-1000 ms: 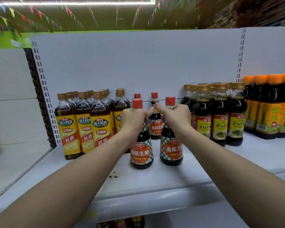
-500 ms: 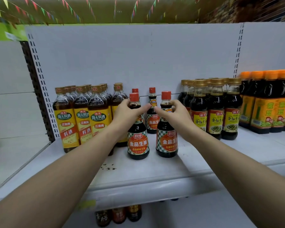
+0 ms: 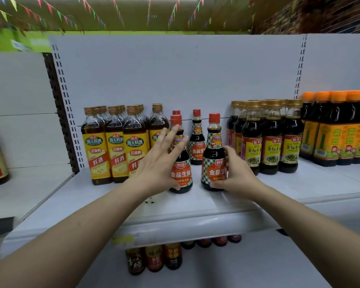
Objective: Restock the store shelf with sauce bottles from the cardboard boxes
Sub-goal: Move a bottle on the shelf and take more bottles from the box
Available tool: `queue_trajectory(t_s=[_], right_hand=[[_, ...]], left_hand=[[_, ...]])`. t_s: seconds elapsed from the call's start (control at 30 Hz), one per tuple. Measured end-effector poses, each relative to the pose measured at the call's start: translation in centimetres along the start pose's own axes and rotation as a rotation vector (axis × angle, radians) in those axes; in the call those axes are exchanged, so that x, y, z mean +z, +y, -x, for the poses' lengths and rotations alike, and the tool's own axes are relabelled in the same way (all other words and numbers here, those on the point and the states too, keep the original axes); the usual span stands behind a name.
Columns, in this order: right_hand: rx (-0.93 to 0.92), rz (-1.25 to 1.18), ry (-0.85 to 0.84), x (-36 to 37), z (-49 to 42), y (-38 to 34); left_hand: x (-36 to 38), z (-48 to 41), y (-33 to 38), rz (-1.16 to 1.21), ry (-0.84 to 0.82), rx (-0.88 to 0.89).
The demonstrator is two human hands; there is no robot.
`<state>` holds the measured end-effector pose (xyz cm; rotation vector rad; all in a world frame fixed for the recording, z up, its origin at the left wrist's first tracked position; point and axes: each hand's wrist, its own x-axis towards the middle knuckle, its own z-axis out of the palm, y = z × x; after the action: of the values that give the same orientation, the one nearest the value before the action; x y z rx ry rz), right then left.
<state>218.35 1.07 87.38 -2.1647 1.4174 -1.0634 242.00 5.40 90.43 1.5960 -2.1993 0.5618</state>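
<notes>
both bare forearms rise from the lower corners and meet near the middle of the white shelf (image 3: 195,206). the left hand (image 3: 157,163) is lifted with its palm turned right. the right hand (image 3: 237,175) sits lower, close to the shelf board.

along the shelf stand yellow-label bottles (image 3: 114,146), then two red-capped bottles at the back (image 3: 196,138), gold-capped dark bottles (image 3: 270,142) and orange-capped bottles (image 3: 337,132). more bottles (image 3: 154,258) show on the level below, and coloured pennants (image 3: 92,11) hang from the ceiling.

the left hand's fingers are straight and spread, lying against the left side of the left front sauce bottle (image 3: 181,173) without wrapping it. the right hand's fingers and thumb curl round the lower body of the right front sauce bottle (image 3: 214,161). both bottles stand upright on the shelf, just beside each other, in front of the back pair.
</notes>
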Motion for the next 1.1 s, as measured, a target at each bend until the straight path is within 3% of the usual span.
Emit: queue_trajectory(t_s=[0.73,1.1], right_hand=[[0.08,0.03,0.005,2.4,-5.9,1.0],[0.107,0.056,0.015,3.8,-9.5,1.6]], left_hand=[[4.5,-4.7,0.1,0.077,-0.085,-0.019],[6.5,-7.2,0.4,-0.109,-0.103,-0.059]])
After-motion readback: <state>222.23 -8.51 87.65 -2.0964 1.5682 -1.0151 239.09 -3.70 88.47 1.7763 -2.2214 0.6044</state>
